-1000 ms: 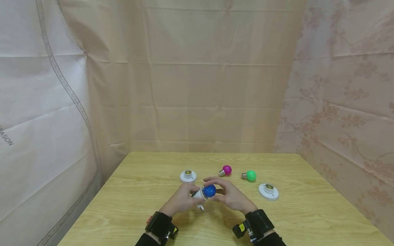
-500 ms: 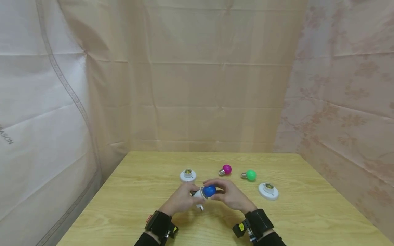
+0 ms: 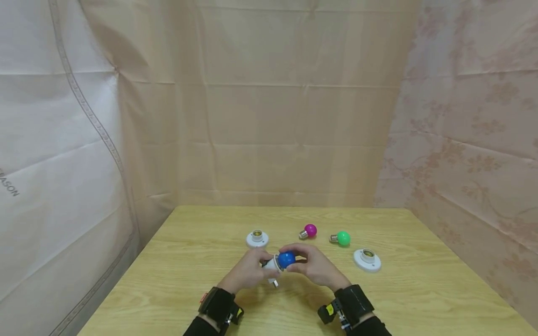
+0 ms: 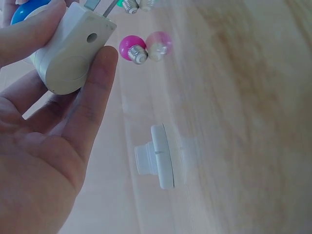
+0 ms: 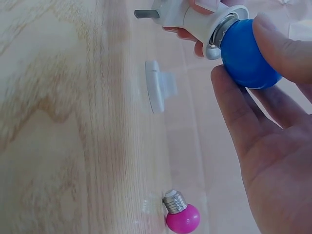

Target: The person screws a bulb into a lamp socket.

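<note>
My left hand (image 3: 247, 272) grips a white plug-in lamp socket (image 4: 73, 46), thumb on one side and fingers on the other. Two flat metal prongs stick out of it. In my right hand (image 3: 316, 268) is a blue light bulb (image 5: 247, 54), pinched between thumb and fingers. The bulb's threaded metal base sits partly inside the socket's mouth, with some silver thread showing in the right wrist view. Both are held in front of me above the table, the bulb pointing right.
Behind my hands on the wooden table (image 3: 201, 224) lie a magenta bulb (image 3: 310, 230) and a green bulb (image 3: 343, 238). One round white lamp holder (image 3: 257, 239) stands behind my left hand, another lamp holder (image 3: 367, 261) to the right. Cloth sheets hang around the table.
My right fingers, spread further apart around the blue bulb a second ago, have come in against it. The left hand and the socket have barely moved.
</note>
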`<state>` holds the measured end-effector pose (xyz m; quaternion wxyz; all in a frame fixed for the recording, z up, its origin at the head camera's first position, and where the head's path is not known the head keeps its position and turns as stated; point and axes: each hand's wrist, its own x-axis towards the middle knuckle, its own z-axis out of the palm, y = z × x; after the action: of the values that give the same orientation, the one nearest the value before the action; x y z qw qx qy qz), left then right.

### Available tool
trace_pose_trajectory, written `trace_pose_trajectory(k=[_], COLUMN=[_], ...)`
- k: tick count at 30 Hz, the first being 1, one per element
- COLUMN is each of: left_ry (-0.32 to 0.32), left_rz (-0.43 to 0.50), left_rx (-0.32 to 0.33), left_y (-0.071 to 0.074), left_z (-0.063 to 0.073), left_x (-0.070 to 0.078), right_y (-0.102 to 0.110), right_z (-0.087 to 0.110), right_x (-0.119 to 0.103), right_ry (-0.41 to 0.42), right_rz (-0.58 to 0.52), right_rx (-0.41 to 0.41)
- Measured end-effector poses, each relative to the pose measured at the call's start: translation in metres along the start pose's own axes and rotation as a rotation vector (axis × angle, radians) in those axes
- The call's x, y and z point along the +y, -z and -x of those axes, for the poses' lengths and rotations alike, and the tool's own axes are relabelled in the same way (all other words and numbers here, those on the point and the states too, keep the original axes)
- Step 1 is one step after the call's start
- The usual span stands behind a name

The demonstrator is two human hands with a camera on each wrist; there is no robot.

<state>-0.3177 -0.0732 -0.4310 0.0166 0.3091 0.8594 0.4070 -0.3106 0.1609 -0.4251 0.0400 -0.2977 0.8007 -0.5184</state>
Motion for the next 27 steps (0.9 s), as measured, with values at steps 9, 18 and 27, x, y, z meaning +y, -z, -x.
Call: trace_pose_trajectory(k=[9,18,27], left_ry=[0.028,-0.020,-0.003], left_rz=[0.004,0.005,0.034], left_rx=[-0.004,0.018,0.008], left_y=[-0.0001,-0.0011,-0.0004], left_z=[0.0004,-0.0008,0.0008], left_x=[0.0002,-0.0004,0.0026], right_y=[-0.0012,-0.0009,-0.0011], right_z=[-0.0023,-0.0038,-0.0025], right_x=[0.0011,-0.0005,0.0030], right_ry=[0.009,-0.010,0.047], right_rz=[0.018,0.072,0.017], right_rx=[0.015,0.052,0.020])
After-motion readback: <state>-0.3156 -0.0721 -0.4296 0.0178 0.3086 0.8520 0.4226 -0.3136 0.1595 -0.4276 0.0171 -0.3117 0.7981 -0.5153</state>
